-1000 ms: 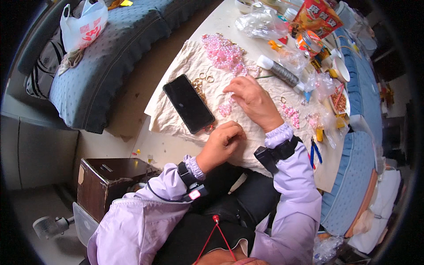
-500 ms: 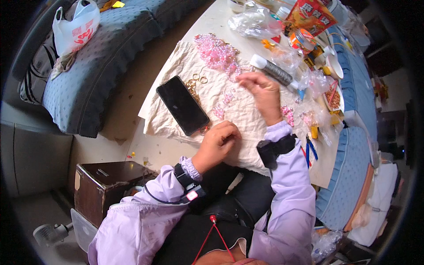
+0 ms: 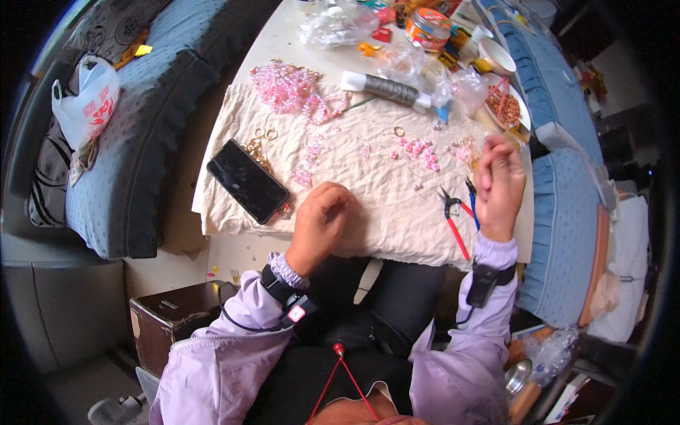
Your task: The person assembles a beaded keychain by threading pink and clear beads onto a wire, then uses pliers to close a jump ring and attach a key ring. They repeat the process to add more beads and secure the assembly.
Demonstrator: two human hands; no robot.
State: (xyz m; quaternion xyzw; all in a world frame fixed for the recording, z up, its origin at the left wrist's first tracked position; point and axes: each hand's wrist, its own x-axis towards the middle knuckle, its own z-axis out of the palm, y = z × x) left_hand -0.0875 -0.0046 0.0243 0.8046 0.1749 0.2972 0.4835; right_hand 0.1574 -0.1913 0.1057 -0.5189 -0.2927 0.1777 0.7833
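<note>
My left hand point(image 3: 320, 218) rests at the near side of the cream cloth point(image 3: 382, 237), fingers curled in; whatever they hold is hidden. Raised at the cloth's right side, my right hand point(image 3: 498, 185) has bent fingers drawn together, slightly blurred, and I cannot make out anything in them. Beside it lie red-handled pliers point(image 3: 455, 219) and a blue-handled tool point(image 3: 472, 201), partly covered by the hand. Small pink beads point(image 3: 419, 151) are scattered between the hands. Left of my left hand lies a black phone point(image 3: 248, 182), with gold rings point(image 3: 256, 154) along its edge.
Strung pink beads point(image 3: 287, 88) form a heap at the far left of the cloth. A spool of grey thread point(image 3: 386, 88), clear plastic bags point(image 3: 340, 25), an orange-lidded jar point(image 3: 428, 30) and a dish of brown nuts point(image 3: 504, 106) crowd the far right. Blue sofas flank the table.
My right hand has moved from beside the bead heap to the right and nearer me. My left hand stays low on the cloth. The view has shifted, and the red-handled pliers now show more fully.
</note>
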